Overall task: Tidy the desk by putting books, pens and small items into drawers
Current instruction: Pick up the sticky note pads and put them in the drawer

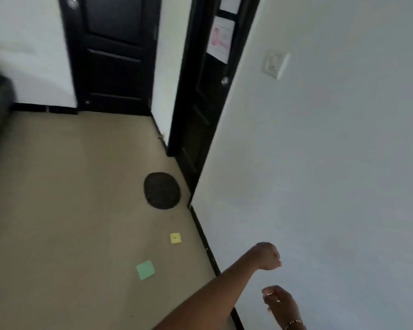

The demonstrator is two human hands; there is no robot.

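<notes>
No desk or drawer shows. On the beige floor [57, 198] lie a green square paper note [145, 270] and a smaller yellow one [175, 238]. Our left hand [267, 257] and right hand [280, 303] curl loosely, holding nothing; we stoop and pinch each note's edge.

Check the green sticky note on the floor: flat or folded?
Flat. The green sticky note lies spread on the floor as a full square, untouched by either hand.
</notes>
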